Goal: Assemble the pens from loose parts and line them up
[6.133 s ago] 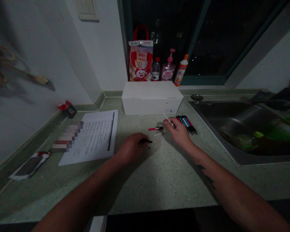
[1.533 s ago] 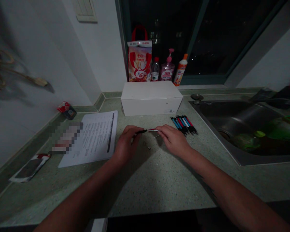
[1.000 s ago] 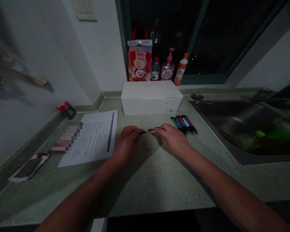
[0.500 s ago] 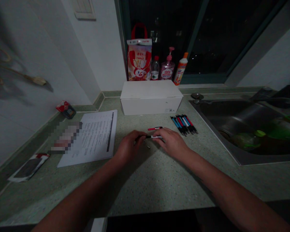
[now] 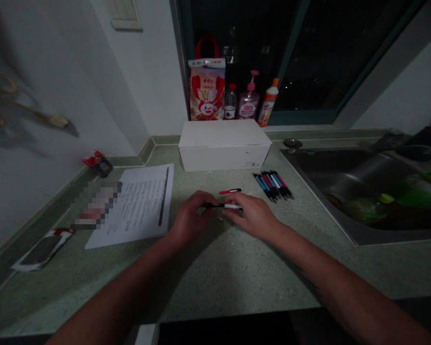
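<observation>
My left hand (image 5: 192,215) and my right hand (image 5: 251,215) meet over the speckled green countertop (image 5: 237,268). Both are shut on a slim pen (image 5: 223,206), with the black part in my left fingers and the white part in my right. A red pen (image 5: 230,191) lies on the counter just beyond my fingers, apart from them. A tiny metal pen part (image 5: 220,219) rests just below the held pen, between my hands. Several blue, red and black pens (image 5: 273,185) lie side by side to the right.
A white cardboard box (image 5: 222,155) stands behind my hands, with a bag and bottles on the sill beyond. Printed sheets (image 5: 143,203) lie to the left. A steel sink (image 5: 348,191) is sunk into the counter on the right.
My right hand has moved left, closer to my left hand, and the white part of the pen now sits nearer the black part. The red pen has stayed where it was.
</observation>
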Action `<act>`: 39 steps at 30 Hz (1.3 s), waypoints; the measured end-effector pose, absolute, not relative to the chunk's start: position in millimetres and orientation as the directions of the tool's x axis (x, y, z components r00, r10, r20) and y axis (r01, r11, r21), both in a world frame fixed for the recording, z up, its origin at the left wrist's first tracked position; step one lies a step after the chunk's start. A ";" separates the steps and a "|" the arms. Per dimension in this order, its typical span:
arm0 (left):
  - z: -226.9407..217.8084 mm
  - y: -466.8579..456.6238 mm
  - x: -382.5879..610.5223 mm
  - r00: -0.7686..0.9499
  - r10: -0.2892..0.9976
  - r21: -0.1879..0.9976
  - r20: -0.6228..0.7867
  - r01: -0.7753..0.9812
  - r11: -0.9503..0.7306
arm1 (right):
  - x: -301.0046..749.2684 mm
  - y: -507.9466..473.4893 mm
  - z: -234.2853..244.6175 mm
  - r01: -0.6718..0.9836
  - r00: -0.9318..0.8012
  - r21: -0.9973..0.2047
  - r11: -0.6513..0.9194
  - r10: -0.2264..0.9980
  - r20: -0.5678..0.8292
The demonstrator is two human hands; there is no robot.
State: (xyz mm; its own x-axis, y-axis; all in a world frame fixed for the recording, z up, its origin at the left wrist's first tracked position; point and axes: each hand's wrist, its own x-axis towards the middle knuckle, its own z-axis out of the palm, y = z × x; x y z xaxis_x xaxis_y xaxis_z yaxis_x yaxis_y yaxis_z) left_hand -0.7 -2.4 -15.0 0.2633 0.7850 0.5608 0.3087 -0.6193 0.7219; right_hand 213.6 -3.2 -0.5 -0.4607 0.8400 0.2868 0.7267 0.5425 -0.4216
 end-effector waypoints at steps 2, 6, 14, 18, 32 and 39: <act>-14.5 -2.9 -1.3 0.297 0.740 0.658 0.604 0.339 -0.673 | 214.2 -3.0 -1.4 0.731 -0.459 -0.414 0.542 0.840 0.289; -15.1 -2.9 -1.5 0.325 0.696 0.595 0.640 0.364 -0.717 | 214.6 -1.0 -4.4 0.715 -0.495 -0.391 0.579 0.815 0.302; -13.2 -4.6 -0.2 0.237 0.908 0.825 0.347 0.384 -0.415 | 214.8 0.0 -5.1 0.711 -0.493 -0.378 0.593 0.804 0.333; -10.6 -5.4 0.5 0.249 0.901 0.806 0.357 0.405 -0.431 | 213.9 0.8 -7.1 0.730 -0.494 -0.353 0.585 0.809 0.319; -5.1 -6.4 0.4 0.245 0.950 0.867 0.192 0.412 -0.281 | 213.8 0.4 -4.4 0.755 -0.513 -0.291 0.588 0.805 0.297; -3.3 -6.7 0.5 0.258 0.952 0.861 0.167 0.432 -0.268 | 213.2 0.3 -2.5 0.758 -0.525 -0.283 0.587 0.808 0.268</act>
State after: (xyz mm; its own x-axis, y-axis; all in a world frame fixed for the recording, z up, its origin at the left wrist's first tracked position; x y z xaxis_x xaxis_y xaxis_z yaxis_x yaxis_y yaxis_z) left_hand 0.5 -6.7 -3.3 0.2577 0.9517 0.1667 0.4315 -0.2678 0.8615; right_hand 213.2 0.3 -2.5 -0.5253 0.8077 0.2677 0.7584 0.5871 -0.2831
